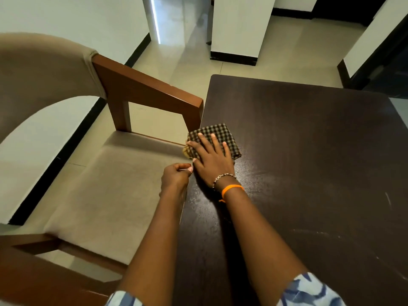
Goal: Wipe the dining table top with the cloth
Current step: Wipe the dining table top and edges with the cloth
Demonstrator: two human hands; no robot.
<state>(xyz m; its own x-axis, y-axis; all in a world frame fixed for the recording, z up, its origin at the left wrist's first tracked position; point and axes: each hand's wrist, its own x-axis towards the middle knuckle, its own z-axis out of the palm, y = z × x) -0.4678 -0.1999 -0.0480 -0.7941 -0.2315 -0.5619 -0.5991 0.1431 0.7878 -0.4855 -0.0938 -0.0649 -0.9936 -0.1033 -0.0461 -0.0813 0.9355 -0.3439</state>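
A dark brown dining table top (309, 151) fills the right half of the view. A folded black-and-beige checked cloth (220, 133) lies on it at the left edge, with a yellowish corner hanging just over that edge. My right hand (212, 160) lies flat on the cloth, fingers spread, pressing it down. My left hand (175, 176) is curled just off the table's left edge, below the cloth, its fingers bent inward; whether it holds anything cannot be told.
A wooden armchair (145, 89) with a beige seat (106, 191) stands tight against the table's left side, its armrest touching the edge. Pale scuff marks (388, 199) show on the table's right part. Beige tiled floor (276, 51) and white walls lie beyond.
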